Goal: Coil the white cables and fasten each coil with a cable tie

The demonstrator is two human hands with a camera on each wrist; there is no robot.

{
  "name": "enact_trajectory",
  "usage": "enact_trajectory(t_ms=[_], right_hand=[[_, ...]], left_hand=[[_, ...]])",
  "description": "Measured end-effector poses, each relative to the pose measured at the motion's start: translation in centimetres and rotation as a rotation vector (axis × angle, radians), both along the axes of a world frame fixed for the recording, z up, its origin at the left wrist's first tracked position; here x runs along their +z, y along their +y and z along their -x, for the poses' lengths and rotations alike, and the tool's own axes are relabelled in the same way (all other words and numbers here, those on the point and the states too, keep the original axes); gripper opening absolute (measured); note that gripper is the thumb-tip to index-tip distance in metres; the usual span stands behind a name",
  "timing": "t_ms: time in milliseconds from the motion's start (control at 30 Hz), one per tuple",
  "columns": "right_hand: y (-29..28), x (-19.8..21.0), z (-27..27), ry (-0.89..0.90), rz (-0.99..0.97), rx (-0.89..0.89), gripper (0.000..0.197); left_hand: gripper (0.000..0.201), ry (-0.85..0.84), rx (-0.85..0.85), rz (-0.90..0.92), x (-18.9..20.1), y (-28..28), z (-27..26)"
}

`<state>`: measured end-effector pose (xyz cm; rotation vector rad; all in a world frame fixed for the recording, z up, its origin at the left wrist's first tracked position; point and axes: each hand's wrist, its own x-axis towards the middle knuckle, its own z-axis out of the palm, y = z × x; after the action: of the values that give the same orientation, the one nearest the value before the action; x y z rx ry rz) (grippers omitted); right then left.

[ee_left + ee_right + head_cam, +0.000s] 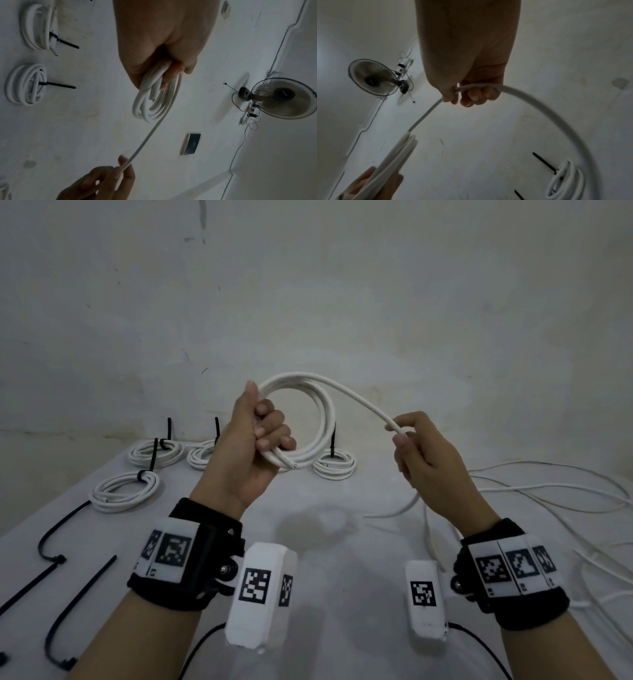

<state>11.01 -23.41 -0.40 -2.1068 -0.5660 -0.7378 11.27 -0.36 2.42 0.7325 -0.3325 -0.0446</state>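
Cable in the air: your left hand (pixel 255 440) holds a white cable coil (pixel 310 419) above the table (pixel 329 559), fingers curled around the bundled turns and thumb pointing up. The coil has several round loops of smooth, thick white cable, and one cut end (pixel 291 465) sticks out below your fingers. From the top of the coil one strand arches to your right hand (pixel 428 460), which pinches it between thumb and fingertips — the other fingers are loosely bent. Below this hand the same cable drops to the table and joins the loose white cables (pixel 548 487), which lie in long irregular curves on the right side.

On the white, slightly rough tabletop four finished coils lie at the far left and center: one near the left edge (pixel 125 491), two behind it (pixel 156 453) (pixel 202 457) and one behind the held coil (pixel 334 465). Each is bound with a black cable tie, and the stiff thin tails stand upward. Spare black cable ties (pixel 65 542) lie at the near left, some bent into hooks.

Both your wrists carry black bands with white blocks that show square black-and-white marker patterns — I can read no letters on them. The left wrist view shows a round wall fan (pixel 283 97) on the pale wall.
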Motion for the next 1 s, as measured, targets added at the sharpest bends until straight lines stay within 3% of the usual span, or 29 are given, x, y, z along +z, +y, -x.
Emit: enact_trajectory(t_ms=[133,300,467,600,767,1000], right_hand=[[-0.3,-0.4,-0.3,-0.008,-0.049,0.017,0.021],[0.7,-0.1,0.2,-0.156,0.341,-0.023,0.025],[2.4,1.5,2.0,-0.293,0.561,0.024,0.034],[4.0,2.3,3.5,-0.463,0.709,-0.045,0.031],[5.6,2.4,5.0,-0.619,0.662,0.024,0.009],[5.5,2.7,5.5,-0.458,0.463,0.132,0.023]], left_hand=[[0.04,0.006,0.041,0.099,0.1,1.0,-0.4],[0.04,-0.009,0.161,0.13,0.3,1.0,-0.4],[0.037,-0.028,0.3,0.009,0.6,0.8,-0.1],[0.034,-0.067,0.331,-0.093,0.3,-0.5,0.3],[0.035,-0.112,0.25,-0.207,-0.3,-2.0,0.8],[0.039,-0.23,0.06,-0.657,-1.7,-3.5,1.9]])
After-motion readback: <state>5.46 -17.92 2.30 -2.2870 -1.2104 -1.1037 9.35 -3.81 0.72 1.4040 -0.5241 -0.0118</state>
